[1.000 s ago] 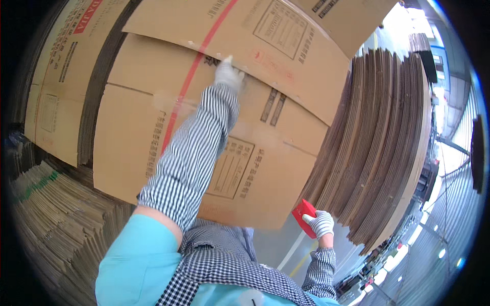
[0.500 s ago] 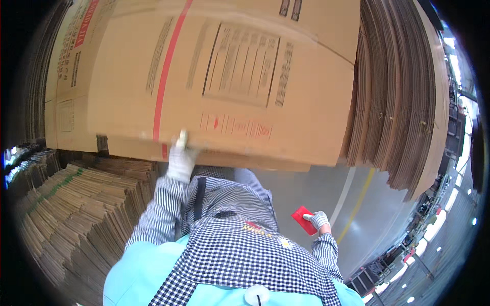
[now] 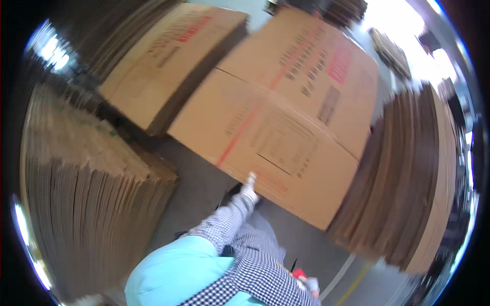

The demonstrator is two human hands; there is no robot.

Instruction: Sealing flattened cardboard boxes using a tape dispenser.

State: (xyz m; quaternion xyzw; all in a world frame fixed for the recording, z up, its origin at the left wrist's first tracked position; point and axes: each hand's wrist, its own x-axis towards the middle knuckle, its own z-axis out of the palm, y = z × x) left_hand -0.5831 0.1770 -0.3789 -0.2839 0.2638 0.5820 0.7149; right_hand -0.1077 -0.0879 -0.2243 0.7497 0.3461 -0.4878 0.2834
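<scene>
A large flat cardboard carton sheet (image 3: 240, 102) with red and black print lies slanted before me. At its near edge my left hand (image 3: 249, 190), in a white glove, is closed, the thumb on top and the fingers hidden beneath. Low in the view, beside my checked apron, my gloved right hand (image 3: 312, 284) is closed on a flat red piece (image 3: 298, 274). Blur and the frame's lower part leave only some of that hand visible.
A stack of printed cardboard (image 3: 138, 86) is left of the sheet. Bundled cardboard stands on edge at near left (image 3: 92, 204) and at right (image 3: 403, 178). White and yellow lines mark the grey floor (image 3: 191, 181); more cardboard (image 3: 390, 51) stands farther off.
The view has turned. The carton sheet has come away from the stack on the left and now lies slanted, a gap between them. My left hand still grips its edge.
</scene>
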